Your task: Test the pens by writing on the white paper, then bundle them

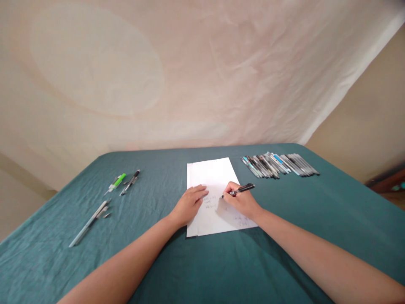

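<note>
White paper sheets [211,173] lie slightly offset on one another in front of me, with small handwriting on the lower part of the top one. My right hand [238,199] grips a black pen [242,189], its tip at the paper just right of the written lines. My left hand [190,203] rests flat on the left side of the sheets, fingers stretched out and holding nothing.
A row of several pens [268,164] lies at the back right. To the left are a green pen [120,180], a black-and-clear pen [130,182], and a long pale pen [88,223] beside small loose pieces. Everything sits on a green tablecloth [158,169]; a pale cloth [190,84] hangs behind.
</note>
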{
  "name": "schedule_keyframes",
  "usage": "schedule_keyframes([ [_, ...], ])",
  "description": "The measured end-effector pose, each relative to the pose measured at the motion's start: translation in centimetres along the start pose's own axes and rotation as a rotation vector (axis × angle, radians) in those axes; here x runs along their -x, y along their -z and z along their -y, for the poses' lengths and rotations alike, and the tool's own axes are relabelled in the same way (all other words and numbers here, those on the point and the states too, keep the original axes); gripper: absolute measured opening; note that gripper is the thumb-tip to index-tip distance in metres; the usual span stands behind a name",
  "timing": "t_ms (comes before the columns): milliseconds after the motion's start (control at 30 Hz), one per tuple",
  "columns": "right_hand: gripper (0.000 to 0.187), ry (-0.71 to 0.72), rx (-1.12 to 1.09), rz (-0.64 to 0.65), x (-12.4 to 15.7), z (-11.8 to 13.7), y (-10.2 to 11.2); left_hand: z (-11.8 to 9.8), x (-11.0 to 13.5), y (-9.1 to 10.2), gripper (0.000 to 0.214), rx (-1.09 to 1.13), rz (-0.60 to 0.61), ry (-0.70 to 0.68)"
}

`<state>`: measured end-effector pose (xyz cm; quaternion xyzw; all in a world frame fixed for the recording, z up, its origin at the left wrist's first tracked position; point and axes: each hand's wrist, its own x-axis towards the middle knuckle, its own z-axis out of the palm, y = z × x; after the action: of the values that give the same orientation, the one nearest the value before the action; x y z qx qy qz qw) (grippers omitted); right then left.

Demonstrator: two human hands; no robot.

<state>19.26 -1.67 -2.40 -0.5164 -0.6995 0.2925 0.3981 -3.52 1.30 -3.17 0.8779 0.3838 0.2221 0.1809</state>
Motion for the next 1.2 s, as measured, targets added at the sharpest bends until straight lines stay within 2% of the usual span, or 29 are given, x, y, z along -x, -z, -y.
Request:
schedule_keyframes([
  [1200,0.006,-0.028,-0.019,-0.006,0.11,0.08,-0.07,-0.05,-0.01,-0.01,0.039,-0.013,0.015,0.008],
])
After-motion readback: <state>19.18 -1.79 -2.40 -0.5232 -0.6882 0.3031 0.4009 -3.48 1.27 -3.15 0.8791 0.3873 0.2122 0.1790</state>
